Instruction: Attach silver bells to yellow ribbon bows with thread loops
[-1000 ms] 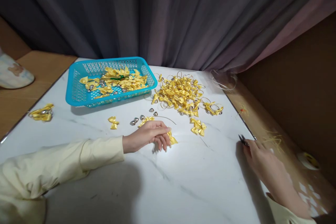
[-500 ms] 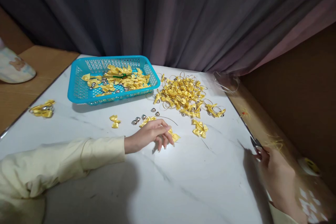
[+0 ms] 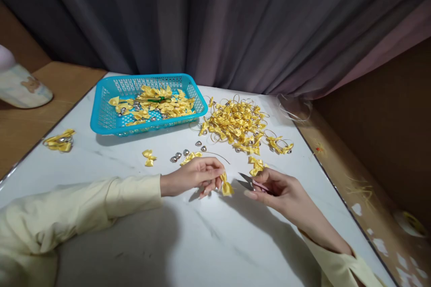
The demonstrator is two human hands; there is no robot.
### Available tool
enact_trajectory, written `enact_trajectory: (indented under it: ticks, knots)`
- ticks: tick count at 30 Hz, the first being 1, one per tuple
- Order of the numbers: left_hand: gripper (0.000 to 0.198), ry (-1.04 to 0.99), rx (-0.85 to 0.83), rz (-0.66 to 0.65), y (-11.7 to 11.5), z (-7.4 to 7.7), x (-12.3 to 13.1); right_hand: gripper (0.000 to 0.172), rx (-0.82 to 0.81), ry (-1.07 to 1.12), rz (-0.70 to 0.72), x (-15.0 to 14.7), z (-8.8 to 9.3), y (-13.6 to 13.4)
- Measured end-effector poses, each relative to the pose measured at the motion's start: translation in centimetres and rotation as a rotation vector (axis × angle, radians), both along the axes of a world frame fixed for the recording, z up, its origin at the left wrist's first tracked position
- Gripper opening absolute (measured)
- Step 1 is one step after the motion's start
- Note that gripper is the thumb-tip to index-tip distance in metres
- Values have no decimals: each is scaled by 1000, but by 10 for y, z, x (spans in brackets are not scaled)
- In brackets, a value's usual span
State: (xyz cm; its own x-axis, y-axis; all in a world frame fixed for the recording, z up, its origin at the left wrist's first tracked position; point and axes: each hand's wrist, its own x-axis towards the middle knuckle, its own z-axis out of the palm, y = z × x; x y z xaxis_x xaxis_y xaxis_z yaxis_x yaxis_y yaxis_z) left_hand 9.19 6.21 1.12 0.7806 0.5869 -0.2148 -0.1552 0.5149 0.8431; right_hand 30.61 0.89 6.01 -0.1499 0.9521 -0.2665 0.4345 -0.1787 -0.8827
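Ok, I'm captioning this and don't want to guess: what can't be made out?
Head view: part of the yellow bow, hidden by the left hand.
Head view: parts of the scissors' handles, covered by the right hand.
Head view: the count in the bow pile, through overlap.
Head view: the bear-print container, cut off by the left edge.

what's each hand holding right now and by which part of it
The left hand pinches a yellow bow by its upper end. The right hand holds small scissors by the pink handles, blades apart.
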Motion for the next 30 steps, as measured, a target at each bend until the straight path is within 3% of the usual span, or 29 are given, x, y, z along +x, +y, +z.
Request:
enact_trajectory:
  ticks: [9, 17, 30]
  knots:
    - [24, -72, -77, -79, 3, -4, -2, 34, -79, 163, 42, -9, -24, 5]
    - [27, -81, -70, -96, 3, -3, -2, 40, -109, 137, 51, -12, -19, 5]
    - [24, -33, -52, -103, 3, -1, -1, 37, 56, -10, 174, -12, -15, 6]
